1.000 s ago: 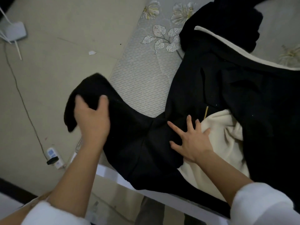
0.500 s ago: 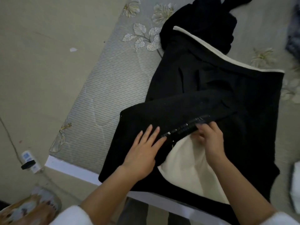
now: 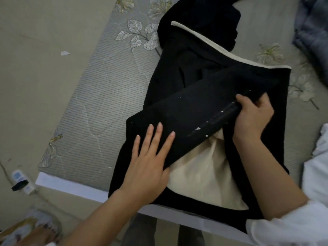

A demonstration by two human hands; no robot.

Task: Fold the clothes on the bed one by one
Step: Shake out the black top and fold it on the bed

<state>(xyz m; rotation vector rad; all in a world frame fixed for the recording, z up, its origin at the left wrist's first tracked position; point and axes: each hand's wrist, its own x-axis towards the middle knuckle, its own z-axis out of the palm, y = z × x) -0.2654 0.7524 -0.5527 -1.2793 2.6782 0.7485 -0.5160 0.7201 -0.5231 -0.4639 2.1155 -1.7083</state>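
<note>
A black coat with a cream lining lies spread on the grey flowered bed. One black sleeve is folded across the coat's body. My left hand lies flat, fingers apart, on the sleeve's near end, pressing it down. At the sleeve's far end my right hand curls its fingers around the cuff. The coat's hood is bunched at the top.
A dark blue-grey garment lies at the bed's right edge. White fabric sits at the right. The floor at left holds a power strip, a paper scrap and a slipper.
The sleeve that my left hand held out over the bed's edge now lies folded across the coat. My right hand slid further right along it, and the left hand flattened onto it.
</note>
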